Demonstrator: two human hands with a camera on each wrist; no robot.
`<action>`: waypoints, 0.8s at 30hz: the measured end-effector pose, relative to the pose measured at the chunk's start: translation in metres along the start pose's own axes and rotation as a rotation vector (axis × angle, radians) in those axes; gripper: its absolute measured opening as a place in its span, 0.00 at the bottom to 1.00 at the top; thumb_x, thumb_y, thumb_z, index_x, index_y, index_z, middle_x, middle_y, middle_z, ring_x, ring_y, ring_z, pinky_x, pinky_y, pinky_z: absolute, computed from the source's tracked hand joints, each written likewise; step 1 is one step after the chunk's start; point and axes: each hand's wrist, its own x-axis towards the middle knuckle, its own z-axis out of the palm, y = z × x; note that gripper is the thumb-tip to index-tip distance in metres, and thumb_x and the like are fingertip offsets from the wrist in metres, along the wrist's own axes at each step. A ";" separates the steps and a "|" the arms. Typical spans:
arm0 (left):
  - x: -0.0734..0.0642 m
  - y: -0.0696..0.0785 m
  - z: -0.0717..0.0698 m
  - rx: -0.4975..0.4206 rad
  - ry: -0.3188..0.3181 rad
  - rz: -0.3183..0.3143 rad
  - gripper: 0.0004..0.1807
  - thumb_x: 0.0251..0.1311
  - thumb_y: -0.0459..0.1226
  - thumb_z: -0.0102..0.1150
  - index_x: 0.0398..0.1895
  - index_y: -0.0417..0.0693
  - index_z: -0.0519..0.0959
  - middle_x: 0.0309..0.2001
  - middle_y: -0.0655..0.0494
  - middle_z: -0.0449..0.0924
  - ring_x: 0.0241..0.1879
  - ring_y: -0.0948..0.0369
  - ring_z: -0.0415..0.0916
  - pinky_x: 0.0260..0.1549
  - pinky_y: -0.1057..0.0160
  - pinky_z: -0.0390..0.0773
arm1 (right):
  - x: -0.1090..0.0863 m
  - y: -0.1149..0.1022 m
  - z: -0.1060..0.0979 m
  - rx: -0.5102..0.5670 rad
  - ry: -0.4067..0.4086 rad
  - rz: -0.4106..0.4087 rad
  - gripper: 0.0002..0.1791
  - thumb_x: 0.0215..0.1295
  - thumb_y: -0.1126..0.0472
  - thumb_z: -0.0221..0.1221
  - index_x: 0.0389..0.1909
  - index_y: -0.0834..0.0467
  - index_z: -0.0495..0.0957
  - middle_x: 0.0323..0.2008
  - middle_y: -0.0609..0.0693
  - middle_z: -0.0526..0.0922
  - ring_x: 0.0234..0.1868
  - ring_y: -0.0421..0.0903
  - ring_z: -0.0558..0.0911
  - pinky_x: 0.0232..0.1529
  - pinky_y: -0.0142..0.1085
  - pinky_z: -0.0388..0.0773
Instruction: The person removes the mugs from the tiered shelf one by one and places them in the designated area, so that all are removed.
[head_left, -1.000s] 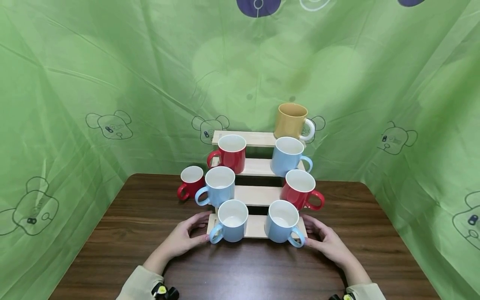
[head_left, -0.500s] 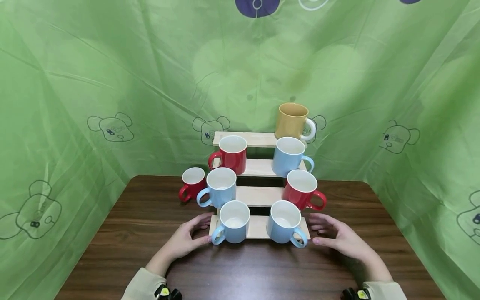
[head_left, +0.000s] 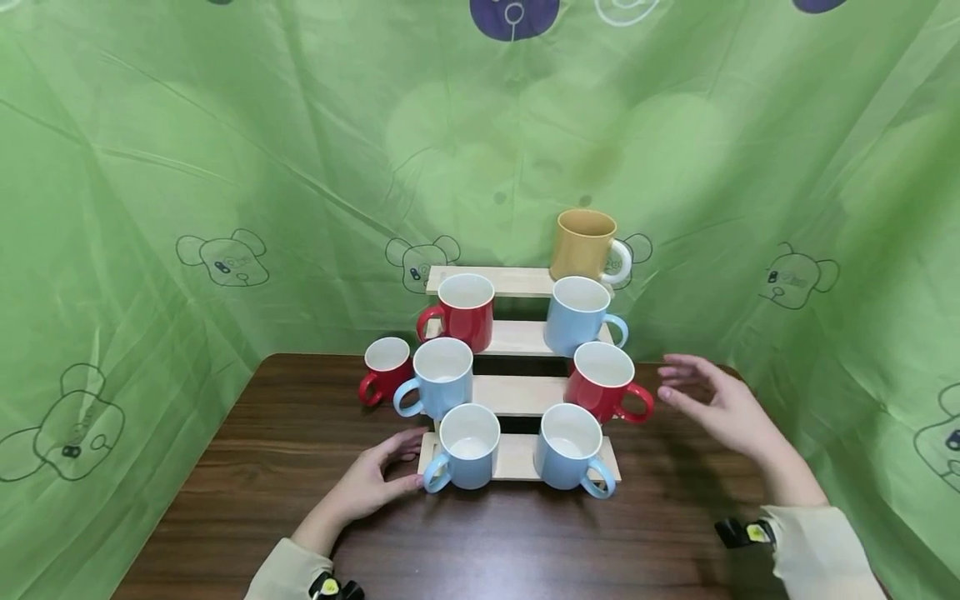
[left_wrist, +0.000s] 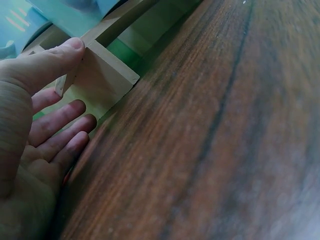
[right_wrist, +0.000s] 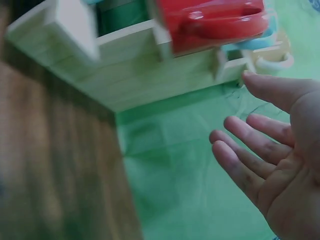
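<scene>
The wooden shelf (head_left: pixel 517 395) stands on the desk (head_left: pixel 525 546), its boards running left to right, rising backward, with room before its front edge. The left hand (head_left: pixel 371 477) pinches its left front corner; the right hand (head_left: pixel 712 404), released, is near a red mug (head_left: pixel 590 392).

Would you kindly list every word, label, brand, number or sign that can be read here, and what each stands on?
No text can be read with certainty.
Printed bear faces on the green curtain: small marks, too small to read.
Yellow wrist patches: too small to read.
Mugs: no lettering visible.
</scene>
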 end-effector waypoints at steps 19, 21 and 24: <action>0.000 0.005 0.001 -0.002 -0.006 -0.023 0.36 0.70 0.35 0.74 0.78 0.43 0.72 0.68 0.46 0.82 0.63 0.52 0.83 0.65 0.54 0.82 | 0.098 -0.053 -0.048 0.077 0.058 0.077 0.32 0.86 0.46 0.56 0.81 0.58 0.68 0.72 0.60 0.79 0.57 0.31 0.80 0.56 0.20 0.74; 0.000 0.005 0.000 -0.001 -0.005 -0.028 0.36 0.70 0.35 0.75 0.78 0.44 0.72 0.68 0.46 0.82 0.63 0.51 0.83 0.64 0.54 0.83 | 0.105 -0.055 -0.048 0.134 0.070 0.072 0.32 0.86 0.47 0.57 0.80 0.61 0.68 0.72 0.61 0.79 0.56 0.31 0.81 0.57 0.22 0.77; 0.000 0.005 -0.001 -0.002 -0.004 -0.034 0.36 0.70 0.35 0.75 0.78 0.45 0.72 0.68 0.47 0.82 0.62 0.50 0.83 0.64 0.55 0.83 | 0.114 -0.056 -0.046 0.207 0.091 0.056 0.32 0.86 0.51 0.58 0.79 0.64 0.67 0.71 0.62 0.79 0.56 0.31 0.83 0.57 0.24 0.80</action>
